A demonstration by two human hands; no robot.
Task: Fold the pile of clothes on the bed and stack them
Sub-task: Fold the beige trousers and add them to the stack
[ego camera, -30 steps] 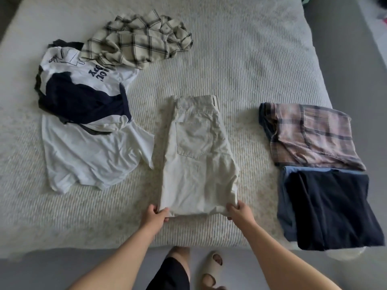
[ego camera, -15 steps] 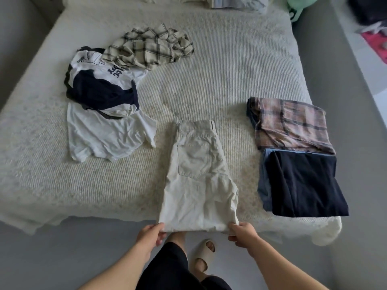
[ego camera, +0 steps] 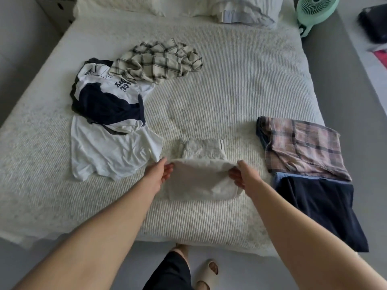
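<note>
Shorts (ego camera: 201,181) — both hands' grip pinching.

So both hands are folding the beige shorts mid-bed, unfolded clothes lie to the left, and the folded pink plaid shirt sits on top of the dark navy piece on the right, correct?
Not quite. In the head view the pink plaid shirt lies beside the dark navy piece, farther up the bed, not on top of it. The rest holds: left hand and right hand fold the beige shorts, unfolded clothes to the left.

Soft, even daylight fills the room, with no glare and only faint shadows under the clothes. The wide lens bows the white ribbed bedspread (ego camera: 230,97) at its edges; forearms look slightly blurred.
</note>
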